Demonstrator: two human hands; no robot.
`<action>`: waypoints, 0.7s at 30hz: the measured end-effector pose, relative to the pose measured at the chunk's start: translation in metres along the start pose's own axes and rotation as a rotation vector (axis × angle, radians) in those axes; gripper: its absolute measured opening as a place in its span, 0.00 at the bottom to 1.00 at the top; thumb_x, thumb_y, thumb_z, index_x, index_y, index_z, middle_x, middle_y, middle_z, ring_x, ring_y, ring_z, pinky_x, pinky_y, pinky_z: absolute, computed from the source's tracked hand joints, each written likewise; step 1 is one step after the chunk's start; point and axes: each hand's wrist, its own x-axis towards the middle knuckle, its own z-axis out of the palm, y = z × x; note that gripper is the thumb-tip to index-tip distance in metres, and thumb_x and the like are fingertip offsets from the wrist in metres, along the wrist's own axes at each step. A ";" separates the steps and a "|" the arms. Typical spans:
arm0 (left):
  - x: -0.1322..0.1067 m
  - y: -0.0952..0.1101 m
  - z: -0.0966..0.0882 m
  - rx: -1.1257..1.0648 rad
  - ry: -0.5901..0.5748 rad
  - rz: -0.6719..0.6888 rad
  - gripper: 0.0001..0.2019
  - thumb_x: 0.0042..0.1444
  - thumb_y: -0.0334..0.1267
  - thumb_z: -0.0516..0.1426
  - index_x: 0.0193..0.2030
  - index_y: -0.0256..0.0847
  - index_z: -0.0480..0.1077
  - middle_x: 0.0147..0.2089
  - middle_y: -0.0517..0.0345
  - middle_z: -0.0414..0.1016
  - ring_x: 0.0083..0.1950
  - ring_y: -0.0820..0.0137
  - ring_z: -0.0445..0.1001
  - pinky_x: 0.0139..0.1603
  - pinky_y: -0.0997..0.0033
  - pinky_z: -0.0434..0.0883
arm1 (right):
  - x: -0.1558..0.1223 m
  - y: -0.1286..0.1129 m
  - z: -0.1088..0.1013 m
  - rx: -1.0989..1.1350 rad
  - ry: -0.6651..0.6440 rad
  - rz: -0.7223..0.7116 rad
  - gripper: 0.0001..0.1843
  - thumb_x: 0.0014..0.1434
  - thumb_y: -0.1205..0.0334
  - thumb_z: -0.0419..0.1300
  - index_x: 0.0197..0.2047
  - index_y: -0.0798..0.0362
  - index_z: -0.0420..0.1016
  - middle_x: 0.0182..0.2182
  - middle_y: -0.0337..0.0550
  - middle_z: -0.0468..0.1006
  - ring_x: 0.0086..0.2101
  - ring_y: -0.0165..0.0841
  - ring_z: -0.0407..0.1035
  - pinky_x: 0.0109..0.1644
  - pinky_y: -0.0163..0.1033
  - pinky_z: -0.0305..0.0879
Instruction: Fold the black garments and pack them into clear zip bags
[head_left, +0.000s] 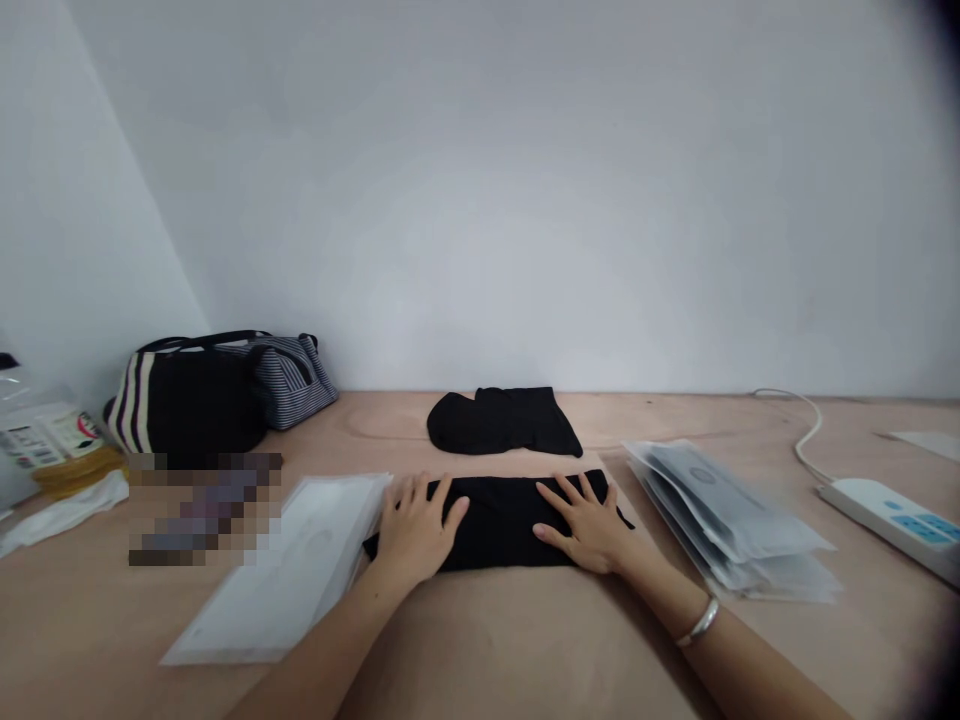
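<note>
My left hand (420, 525) lies flat on the left part of a folded black cloth garment (506, 520), fingers spread. My right hand (585, 520) presses on its right part in the same way, and neither hand grips it. Beyond the hands lies a second black garment (499, 422), loosely bunched. A flat clear plastic packet (292, 570) sits just left of my left hand. To the right of my right hand is a stack of plastic-wrapped packets (720, 520). A silver bangle (699, 622) circles my right wrist.
The wooden table (487, 640) ends at a white wall. Far left stand a striped black bag (217, 390) and a labelled bottle (67, 450), and a pixelated patch (202, 510) hides something. Far right lie a white power strip (885, 525) and its cable (802, 440).
</note>
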 end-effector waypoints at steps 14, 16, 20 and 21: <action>-0.003 -0.014 -0.019 0.004 -0.134 -0.134 0.22 0.57 0.45 0.44 0.58 0.40 0.56 0.51 0.37 0.65 0.48 0.48 0.67 0.41 0.54 0.63 | 0.027 -0.085 0.018 0.193 0.000 -0.185 0.36 0.57 0.39 0.33 0.63 0.51 0.43 0.62 0.49 0.42 0.60 0.46 0.33 0.55 0.65 0.26; -0.004 -0.016 -0.023 -0.022 -0.166 -0.120 0.23 0.56 0.42 0.46 0.57 0.35 0.55 0.45 0.37 0.70 0.48 0.49 0.67 0.42 0.55 0.63 | 0.028 -0.084 0.021 0.185 0.005 -0.181 0.36 0.57 0.39 0.32 0.63 0.49 0.42 0.62 0.48 0.42 0.60 0.46 0.32 0.54 0.66 0.24; -0.005 -0.030 -0.033 -0.109 -0.243 -0.068 0.25 0.48 0.32 0.50 0.56 0.34 0.54 0.44 0.43 0.72 0.44 0.57 0.71 0.41 0.64 0.65 | 0.028 -0.084 0.022 0.181 0.006 -0.174 0.35 0.56 0.36 0.33 0.63 0.43 0.42 0.63 0.46 0.41 0.60 0.48 0.31 0.52 0.69 0.23; -0.005 -0.035 -0.036 -0.146 -0.255 -0.055 0.26 0.47 0.30 0.50 0.56 0.35 0.53 0.45 0.45 0.72 0.44 0.59 0.71 0.41 0.66 0.65 | 0.028 -0.085 0.022 0.181 0.006 -0.176 0.35 0.55 0.35 0.33 0.62 0.40 0.42 0.63 0.45 0.41 0.60 0.49 0.31 0.52 0.69 0.23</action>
